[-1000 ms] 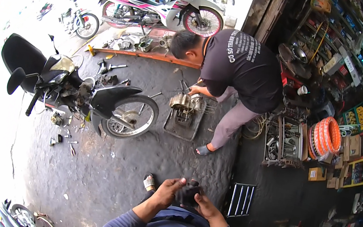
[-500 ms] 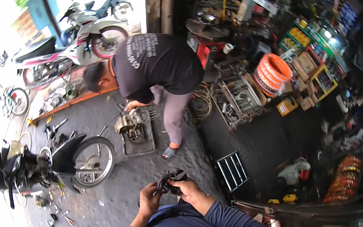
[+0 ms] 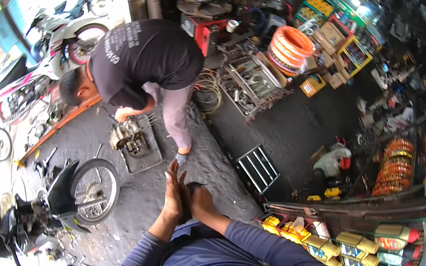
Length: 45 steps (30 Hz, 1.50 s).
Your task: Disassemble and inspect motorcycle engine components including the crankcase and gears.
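My left hand [image 3: 172, 197] is held upright, its fingers stretched out and pressed along a dark cloth. My right hand [image 3: 203, 204] is curled around this black cloth [image 3: 194, 186], which shows between the two palms; most of it is hidden. Both hands are in front of my body, above the grey floor. Ahead and to the left, a person in a black shirt [image 3: 151, 51] bends over a metal engine block [image 3: 130, 138] on a black tray [image 3: 152, 160], with a hand on it.
A motorcycle's wheel [image 3: 94, 191] and body lie left of me, tools around them. A metal rack [image 3: 258, 168] stands right of a floor step. Beyond are a tool tray [image 3: 253, 81] and orange-wrapped tires [image 3: 292, 43]. Yellow bottles [image 3: 354, 248] line the right side.
My left hand has gone from pinching the cloth to lying flat with stretched fingers. The hands have come together around the cloth. The view has turned to the right.
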Each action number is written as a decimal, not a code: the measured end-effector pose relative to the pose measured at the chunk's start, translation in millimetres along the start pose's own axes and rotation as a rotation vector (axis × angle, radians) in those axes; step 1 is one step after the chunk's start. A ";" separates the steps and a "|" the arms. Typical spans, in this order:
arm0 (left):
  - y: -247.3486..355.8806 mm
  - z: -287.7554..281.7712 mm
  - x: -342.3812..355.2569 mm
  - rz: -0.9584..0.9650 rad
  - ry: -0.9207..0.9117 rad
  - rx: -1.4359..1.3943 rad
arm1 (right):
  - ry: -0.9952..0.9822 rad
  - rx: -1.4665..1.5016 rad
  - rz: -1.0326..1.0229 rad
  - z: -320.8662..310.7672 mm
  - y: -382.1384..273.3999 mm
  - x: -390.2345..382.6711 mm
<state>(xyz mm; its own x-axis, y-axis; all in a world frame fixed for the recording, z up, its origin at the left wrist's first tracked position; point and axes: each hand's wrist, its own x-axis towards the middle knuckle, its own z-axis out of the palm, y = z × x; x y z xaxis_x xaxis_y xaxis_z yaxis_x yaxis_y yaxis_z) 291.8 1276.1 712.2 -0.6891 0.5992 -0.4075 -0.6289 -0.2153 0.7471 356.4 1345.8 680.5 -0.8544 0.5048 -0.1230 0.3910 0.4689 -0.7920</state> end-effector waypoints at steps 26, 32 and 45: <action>28.5 -194.5 -280.9 -0.498 0.009 0.502 | -0.982 0.174 0.430 -161.3 38.0 -103.2; 20.8 -196.3 -283.6 -0.408 0.146 0.321 | -0.984 0.117 0.394 -153.3 27.3 -95.7; 210.3 -108.7 -268.8 0.648 0.593 1.089 | -0.046 -0.052 -0.541 -186.1 -149.3 -11.6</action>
<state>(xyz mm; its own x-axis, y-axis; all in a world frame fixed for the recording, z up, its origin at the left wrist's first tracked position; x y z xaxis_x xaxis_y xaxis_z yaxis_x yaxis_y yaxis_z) 305.6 985.9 921.8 -0.9656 0.1549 0.2089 0.2598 0.5381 0.8019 371.6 1404.9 911.5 -0.9520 0.1497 0.2670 -0.0934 0.6886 -0.7191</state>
